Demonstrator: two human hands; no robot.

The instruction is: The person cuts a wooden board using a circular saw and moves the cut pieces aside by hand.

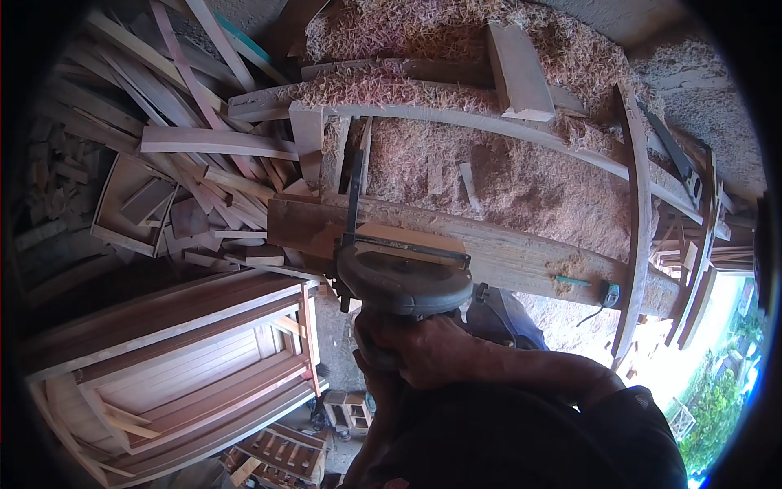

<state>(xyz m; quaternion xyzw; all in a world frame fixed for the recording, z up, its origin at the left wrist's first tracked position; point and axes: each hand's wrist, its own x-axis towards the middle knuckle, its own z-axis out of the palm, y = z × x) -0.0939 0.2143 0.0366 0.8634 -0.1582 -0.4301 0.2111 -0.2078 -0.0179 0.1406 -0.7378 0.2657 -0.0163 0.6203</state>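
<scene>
a person's right hand was wrapped tight around the rear grip of a dark, dusty circular saw, fingers curled shut on it. the left hand sat just under and behind, mostly hidden, so whether it gripped or only steadied could not be told. the saw, round-bodied with a flat metal base plate, rested on the near edge of one long, rough wooden plank that ran across a workbench. behind the plank lay a thick bed of pale pinkish wood shavings, fluffy and curled. one small teal pencil-like marker lay on the plank to the right of the saw, and one small teal tape measure sat just beyond it near the plank's end. one short pale wood block lay atop the shavings. to the left was a jumbled heap of many thin offcut strips, and below it one reddish panelled wooden frame.
</scene>
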